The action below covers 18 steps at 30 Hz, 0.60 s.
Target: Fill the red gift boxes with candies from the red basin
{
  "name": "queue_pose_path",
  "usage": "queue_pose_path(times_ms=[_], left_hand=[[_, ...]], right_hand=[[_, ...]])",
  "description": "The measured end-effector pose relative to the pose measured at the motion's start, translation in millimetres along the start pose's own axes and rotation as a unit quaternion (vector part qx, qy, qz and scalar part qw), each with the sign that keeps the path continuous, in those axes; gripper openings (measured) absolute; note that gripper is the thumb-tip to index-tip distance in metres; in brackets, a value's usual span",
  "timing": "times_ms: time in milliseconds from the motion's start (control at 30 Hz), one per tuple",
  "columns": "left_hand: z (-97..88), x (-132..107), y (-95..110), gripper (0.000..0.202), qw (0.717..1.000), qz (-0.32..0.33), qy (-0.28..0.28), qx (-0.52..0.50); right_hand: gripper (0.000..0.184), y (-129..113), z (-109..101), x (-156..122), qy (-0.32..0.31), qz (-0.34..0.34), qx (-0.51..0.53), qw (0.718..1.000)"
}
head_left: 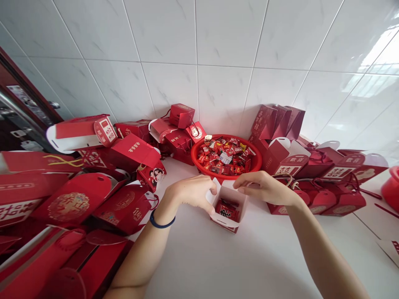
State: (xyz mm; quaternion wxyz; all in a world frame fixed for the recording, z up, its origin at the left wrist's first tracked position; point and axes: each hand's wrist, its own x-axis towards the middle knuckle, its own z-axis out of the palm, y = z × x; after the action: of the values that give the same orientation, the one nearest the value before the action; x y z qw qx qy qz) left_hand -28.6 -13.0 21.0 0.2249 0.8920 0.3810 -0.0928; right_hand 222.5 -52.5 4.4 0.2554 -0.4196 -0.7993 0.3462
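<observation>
A small open red gift box (228, 224) with a white inside stands on the white table (237, 261), with red wrapped candy inside it. My left hand (190, 193), a dark blue band on its wrist, grips the box's left flap with curled fingers. On the right side, my right hand (264, 187) pinches the box's right flap. Just behind the box sits a round red basin (199, 164) full of wrapped candies (226, 158).
Piles of red gift boxes and flat red cartons (77, 195) fill the left side. More red boxes and bags (314, 174) crowd the right, with folded red bags (277, 120) against the white tiled wall. A red bowl's edge (392, 187) shows far right.
</observation>
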Motion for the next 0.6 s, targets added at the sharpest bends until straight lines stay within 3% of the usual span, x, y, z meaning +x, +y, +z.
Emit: queue_pose_path(times_ms=[100,167,367,500,600], left_hand=[[-1.6,-4,0,0.040,1.000,0.009,-0.010,0.007],[-3.2,-8,1,0.037,1.000,0.018,-0.013,0.010],[-7.3,-12,9,0.039,0.999,0.031,-0.018,0.022],[-6.2,-10,12,0.041,0.999,0.029,-0.035,0.011],[-3.2,-8,12,0.041,0.999,0.023,-0.021,0.001]], right_hand=[[0.028,22,5,-21,0.145,0.024,0.043,0.988],[0.033,35,12,-30,0.186,0.052,0.073,0.978],[0.045,54,48,-28,0.192,0.089,0.183,0.960],[0.051,63,75,-16,0.235,0.105,0.189,0.948],[0.056,67,85,-13,0.231,0.111,0.184,0.949]])
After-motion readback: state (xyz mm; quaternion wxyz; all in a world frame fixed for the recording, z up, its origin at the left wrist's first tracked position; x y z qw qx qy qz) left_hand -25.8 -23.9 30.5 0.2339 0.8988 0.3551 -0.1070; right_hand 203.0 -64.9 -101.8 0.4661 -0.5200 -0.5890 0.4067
